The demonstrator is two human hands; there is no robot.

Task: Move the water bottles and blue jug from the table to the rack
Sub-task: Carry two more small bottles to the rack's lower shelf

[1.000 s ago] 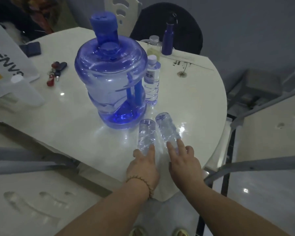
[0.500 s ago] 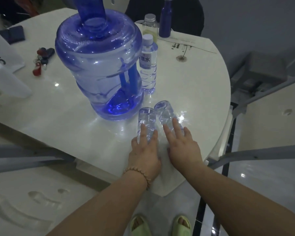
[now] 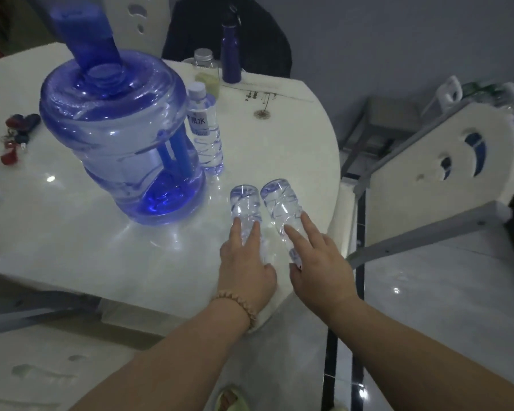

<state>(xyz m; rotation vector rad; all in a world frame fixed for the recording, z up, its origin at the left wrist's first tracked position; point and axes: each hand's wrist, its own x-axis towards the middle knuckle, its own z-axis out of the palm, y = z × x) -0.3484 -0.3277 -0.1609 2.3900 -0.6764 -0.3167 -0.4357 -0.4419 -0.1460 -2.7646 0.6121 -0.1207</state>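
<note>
A big blue jug (image 3: 122,137) with a blue cap stands on the white table (image 3: 279,143). Just right of it stands a clear water bottle (image 3: 205,134) with a white cap. Two more clear water bottles lie side by side near the table's front edge, bases pointing away from me. My left hand (image 3: 244,268) lies over the near end of the left lying bottle (image 3: 244,203), thumb on its right side. My right hand (image 3: 318,262) wraps the near end of the right lying bottle (image 3: 281,200), fingers on top, thumb at its left side.
A dark blue flask (image 3: 230,54) and a small silver-capped bottle (image 3: 204,69) stand at the table's far edge. Keys (image 3: 15,134) lie at the left. A white chair (image 3: 442,161) stands close on the right, a grey shelf (image 3: 377,123) behind it.
Both hands have slid forward along the lying bottles and closed around their near ends. The view has shifted, and the chair on the right has come into sight.
</note>
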